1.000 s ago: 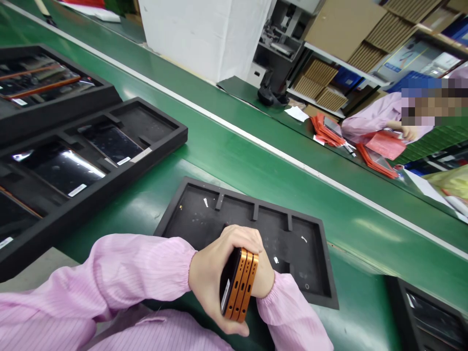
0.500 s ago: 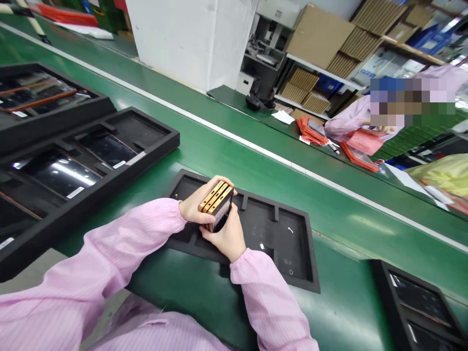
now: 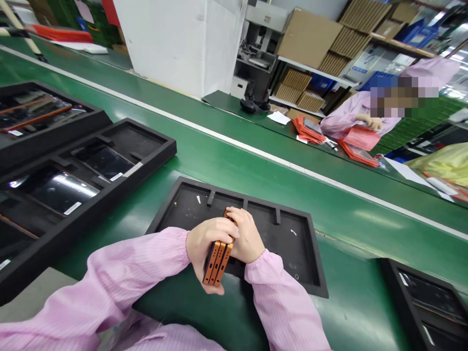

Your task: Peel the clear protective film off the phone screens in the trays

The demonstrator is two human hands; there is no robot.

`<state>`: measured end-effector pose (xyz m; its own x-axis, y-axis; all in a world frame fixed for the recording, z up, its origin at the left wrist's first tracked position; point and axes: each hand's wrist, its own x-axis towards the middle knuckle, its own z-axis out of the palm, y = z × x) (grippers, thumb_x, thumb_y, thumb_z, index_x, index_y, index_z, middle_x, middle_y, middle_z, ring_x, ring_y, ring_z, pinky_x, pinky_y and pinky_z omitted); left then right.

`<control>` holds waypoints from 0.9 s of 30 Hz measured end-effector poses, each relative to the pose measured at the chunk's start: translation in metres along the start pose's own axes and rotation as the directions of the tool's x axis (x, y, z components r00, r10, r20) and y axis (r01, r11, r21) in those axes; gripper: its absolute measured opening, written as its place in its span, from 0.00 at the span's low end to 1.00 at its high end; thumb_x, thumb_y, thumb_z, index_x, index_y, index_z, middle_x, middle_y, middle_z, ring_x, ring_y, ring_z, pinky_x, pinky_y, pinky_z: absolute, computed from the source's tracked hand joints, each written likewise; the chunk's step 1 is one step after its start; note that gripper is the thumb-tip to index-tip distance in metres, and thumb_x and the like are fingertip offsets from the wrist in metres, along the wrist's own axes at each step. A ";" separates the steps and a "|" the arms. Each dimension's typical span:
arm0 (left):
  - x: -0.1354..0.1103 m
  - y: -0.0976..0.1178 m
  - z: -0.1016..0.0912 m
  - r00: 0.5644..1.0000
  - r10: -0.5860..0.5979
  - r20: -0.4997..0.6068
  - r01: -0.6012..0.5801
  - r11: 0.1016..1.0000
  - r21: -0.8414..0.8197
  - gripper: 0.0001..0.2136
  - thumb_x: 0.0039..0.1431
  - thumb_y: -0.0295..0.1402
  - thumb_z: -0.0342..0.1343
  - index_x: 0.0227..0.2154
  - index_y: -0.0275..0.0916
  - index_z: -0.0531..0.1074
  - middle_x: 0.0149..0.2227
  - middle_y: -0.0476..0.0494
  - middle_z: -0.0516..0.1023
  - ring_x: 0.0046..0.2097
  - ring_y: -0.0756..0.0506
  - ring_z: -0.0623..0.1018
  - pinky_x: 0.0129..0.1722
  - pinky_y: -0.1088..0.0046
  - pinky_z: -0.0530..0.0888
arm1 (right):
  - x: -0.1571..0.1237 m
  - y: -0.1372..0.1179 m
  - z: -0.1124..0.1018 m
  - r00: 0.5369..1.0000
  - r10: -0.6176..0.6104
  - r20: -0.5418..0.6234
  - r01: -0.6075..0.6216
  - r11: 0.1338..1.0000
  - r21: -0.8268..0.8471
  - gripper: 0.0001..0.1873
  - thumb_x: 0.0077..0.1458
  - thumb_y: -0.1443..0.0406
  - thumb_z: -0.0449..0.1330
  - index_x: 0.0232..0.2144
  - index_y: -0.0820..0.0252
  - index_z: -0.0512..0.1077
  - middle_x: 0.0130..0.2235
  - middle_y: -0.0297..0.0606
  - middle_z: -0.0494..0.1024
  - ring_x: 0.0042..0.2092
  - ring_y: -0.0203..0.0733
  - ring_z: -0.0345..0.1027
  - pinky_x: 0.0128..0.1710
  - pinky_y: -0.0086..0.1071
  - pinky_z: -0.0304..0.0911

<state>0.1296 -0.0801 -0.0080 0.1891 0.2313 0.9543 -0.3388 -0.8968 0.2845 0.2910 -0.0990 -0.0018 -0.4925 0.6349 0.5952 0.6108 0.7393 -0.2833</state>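
Note:
Both my hands grip a stack of three orange-edged phones (image 3: 218,261), held on edge above the near rim of a black foam tray (image 3: 310,253). My left hand (image 3: 204,243) wraps the stack from the left, fingers curled over its top. On the right side my right hand (image 3: 247,236) presses against the stack, fingers closed on it. The tray's compartments under my hands hold only a few small scraps. Pink sleeves cover both forearms.
More black trays (image 3: 146,161) with dark glossy phones lie at the left, another tray (image 3: 424,302) at the lower right. The green conveyor belt (image 3: 256,170) runs diagonally. Across it, a person in pink (image 3: 351,122) handles red sleeves (image 3: 310,131). Cardboard boxes and shelves stand behind.
The stack has come back toward me from the tray's left compartment and turned with its orange edges facing me. Both hands kept hold of it throughout.

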 end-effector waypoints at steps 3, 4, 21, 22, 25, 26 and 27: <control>0.003 -0.003 -0.002 0.998 -0.040 0.042 0.040 0.999 0.010 0.52 0.26 0.65 0.64 0.55 0.44 0.59 0.43 0.38 0.72 0.43 0.39 0.77 0.44 0.57 0.76 | -0.002 0.001 0.002 1.000 0.030 0.010 -0.030 0.998 0.054 0.34 0.51 0.61 0.61 0.57 0.61 0.54 0.54 0.54 0.68 0.56 0.55 0.64 0.53 0.53 0.64; 0.005 -0.003 -0.002 0.997 -0.065 0.040 0.064 0.998 0.014 0.52 0.25 0.66 0.64 0.55 0.44 0.59 0.44 0.38 0.72 0.44 0.38 0.76 0.45 0.56 0.76 | -0.002 0.002 0.002 0.999 0.042 0.010 -0.042 0.997 0.072 0.33 0.51 0.61 0.61 0.57 0.60 0.54 0.54 0.54 0.68 0.57 0.55 0.64 0.53 0.52 0.64; 0.021 -0.008 -0.007 0.981 -0.144 0.132 0.148 0.989 -0.020 0.56 0.22 0.64 0.68 0.55 0.41 0.57 0.46 0.35 0.71 0.47 0.34 0.76 0.49 0.52 0.74 | 0.004 0.001 -0.003 0.993 0.113 -0.031 -0.109 0.988 0.109 0.28 0.56 0.59 0.58 0.56 0.59 0.56 0.51 0.51 0.68 0.53 0.54 0.67 0.50 0.53 0.69; 0.020 -0.009 -0.007 0.978 -0.150 0.143 0.157 0.987 -0.032 0.56 0.21 0.63 0.68 0.56 0.41 0.57 0.47 0.35 0.71 0.48 0.34 0.75 0.50 0.52 0.74 | 0.004 0.001 -0.003 0.994 0.104 -0.038 -0.100 0.990 0.101 0.27 0.56 0.59 0.58 0.56 0.59 0.57 0.51 0.52 0.69 0.53 0.54 0.67 0.49 0.52 0.69; 0.011 -0.006 -0.006 0.975 -0.162 0.155 0.189 0.964 -0.184 0.57 0.22 0.66 0.66 0.57 0.41 0.58 0.50 0.34 0.69 0.53 0.32 0.72 0.56 0.50 0.69 | 0.004 0.001 -0.005 0.997 0.047 -0.061 -0.046 0.999 0.030 0.24 0.57 0.60 0.57 0.54 0.60 0.58 0.49 0.52 0.70 0.51 0.52 0.68 0.46 0.49 0.71; 0.007 -0.004 -0.005 0.970 -0.197 0.141 0.229 0.937 -0.264 0.56 0.24 0.68 0.64 0.57 0.41 0.59 0.52 0.34 0.68 0.56 0.31 0.70 0.58 0.49 0.67 | 0.004 0.001 -0.007 0.997 0.014 -0.078 -0.017 0.999 -0.028 0.24 0.57 0.60 0.57 0.54 0.61 0.58 0.48 0.52 0.71 0.51 0.53 0.69 0.45 0.49 0.71; 0.002 -0.002 -0.003 0.953 -0.276 0.127 0.303 0.893 -0.333 0.54 0.28 0.70 0.61 0.57 0.41 0.59 0.54 0.34 0.66 0.58 0.31 0.68 0.60 0.49 0.64 | 0.004 0.001 -0.008 0.995 -0.028 -0.094 0.018 0.994 -0.104 0.23 0.57 0.61 0.57 0.53 0.60 0.59 0.48 0.52 0.71 0.51 0.53 0.69 0.45 0.49 0.70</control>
<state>0.1278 -0.0770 -0.0060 0.3910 0.4197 0.8192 -0.5518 -0.6054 0.5736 0.2946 -0.0975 0.0058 -0.4485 0.5904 0.6710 0.6633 0.7230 -0.1928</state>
